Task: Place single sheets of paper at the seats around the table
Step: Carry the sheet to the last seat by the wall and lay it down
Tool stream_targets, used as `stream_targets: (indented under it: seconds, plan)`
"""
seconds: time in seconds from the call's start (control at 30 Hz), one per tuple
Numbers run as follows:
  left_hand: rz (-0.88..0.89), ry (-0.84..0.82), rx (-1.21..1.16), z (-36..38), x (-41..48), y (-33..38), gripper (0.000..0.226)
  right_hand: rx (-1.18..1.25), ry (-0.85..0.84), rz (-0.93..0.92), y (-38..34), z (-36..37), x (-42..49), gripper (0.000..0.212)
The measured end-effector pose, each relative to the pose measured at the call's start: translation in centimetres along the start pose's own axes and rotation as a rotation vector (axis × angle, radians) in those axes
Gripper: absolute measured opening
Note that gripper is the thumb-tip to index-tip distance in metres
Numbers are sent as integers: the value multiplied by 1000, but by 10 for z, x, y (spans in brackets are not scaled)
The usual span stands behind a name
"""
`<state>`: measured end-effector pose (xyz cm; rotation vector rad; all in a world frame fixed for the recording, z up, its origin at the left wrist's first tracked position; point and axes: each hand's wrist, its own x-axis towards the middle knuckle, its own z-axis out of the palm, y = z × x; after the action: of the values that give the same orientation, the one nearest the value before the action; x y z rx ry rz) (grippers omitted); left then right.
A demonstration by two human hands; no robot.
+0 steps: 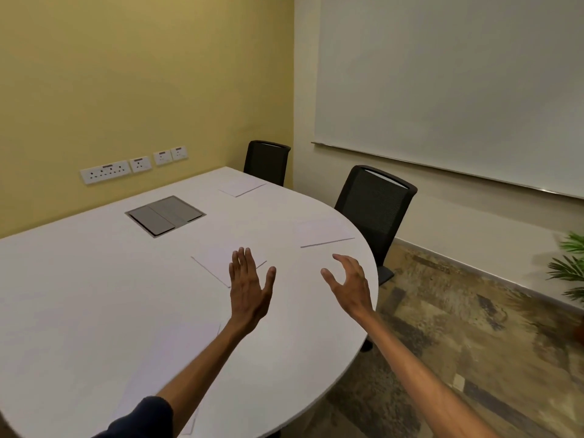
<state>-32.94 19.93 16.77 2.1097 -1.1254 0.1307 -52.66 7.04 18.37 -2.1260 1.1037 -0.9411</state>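
White sheets of paper lie on the white oval table [94, 295]. One sheet [241, 187] sits before the far black chair [267, 161]. A second sheet [322, 233] lies before the nearer black chair [376, 210]. A third sheet [218, 262] lies mid-table, partly under my left hand [248, 287], which hovers flat with fingers apart, holding nothing. More paper [164, 368] lies near the front edge under my left forearm. My right hand [349, 281] is open with curled fingers above the table's right rim, empty.
A grey cable hatch [166, 214] is set into the tabletop. Wall sockets [106, 172] line the yellow wall. A whiteboard [448, 90] hangs on the right wall, and a green plant [570, 267] stands at the far right on the patterned carpet.
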Motion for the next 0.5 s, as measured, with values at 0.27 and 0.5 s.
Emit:
stream_targets:
  seconds: [0.27,0.5]
  plan:
    - [-192,49,-70,67,80,-3,75,28,-137,10,44,26,105,60]
    - [-346,64,-56,95,118,-13,81,79,-258,22,62,60,178,59]
